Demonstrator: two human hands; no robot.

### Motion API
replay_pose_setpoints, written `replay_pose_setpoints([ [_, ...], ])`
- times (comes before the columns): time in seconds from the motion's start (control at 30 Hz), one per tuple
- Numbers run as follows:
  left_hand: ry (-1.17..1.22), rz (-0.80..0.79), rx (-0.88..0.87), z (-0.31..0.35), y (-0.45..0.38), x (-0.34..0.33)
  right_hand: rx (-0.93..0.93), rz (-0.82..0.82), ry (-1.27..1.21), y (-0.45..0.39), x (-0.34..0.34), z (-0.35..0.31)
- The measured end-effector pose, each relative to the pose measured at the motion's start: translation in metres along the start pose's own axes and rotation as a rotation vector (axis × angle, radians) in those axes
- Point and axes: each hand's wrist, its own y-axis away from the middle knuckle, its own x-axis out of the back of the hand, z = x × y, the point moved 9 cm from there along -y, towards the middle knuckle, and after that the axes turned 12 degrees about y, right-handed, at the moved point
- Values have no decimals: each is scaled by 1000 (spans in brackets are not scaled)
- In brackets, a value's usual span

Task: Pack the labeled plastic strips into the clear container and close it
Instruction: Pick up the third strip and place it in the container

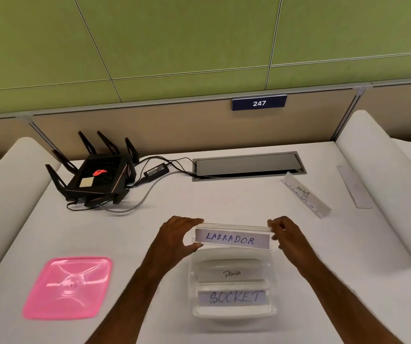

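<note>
Here, both forearms are cut off at the bottom edge of the frame; the far rim of the clear container (234, 315) is partly hidden behind the strip that the hands hold, and its walls are so transparent that their edges are hard to follow. On the strip at right of centre (307, 194) the writing lies upside down and only "BEAR" can be read; the flat strip at the far right (354, 187) shows no text that I can make out.

The left hand (178, 235) and the right hand (286, 235) pinch the two ends of the LABRADOR strip (233, 238), a long clear plastic holder with a white paper label, held level just above the far side of the container. The container is a shallow tray with rounded corners, in the lower centre of the frame; inside lie the PANDA strip (231, 272) and, nearer the bottom, the SOCKET strip (234, 297). The pink lid (67, 288), glossy, translucent and square with soft corners, lies flat on the white tabletop (199, 199) at lower left, well apart from the container; a black router (95, 180) with antennas stands at left of centre.
</note>
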Motion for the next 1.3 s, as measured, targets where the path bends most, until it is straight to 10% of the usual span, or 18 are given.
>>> replay_pose_setpoints([
  [0.57,25,-42,114,-1,25,-2,488,-83,440,41,-20,0],
  [1.3,-9,-52,132,-3,31,-8,516,-78,577,44,-23,4],
])
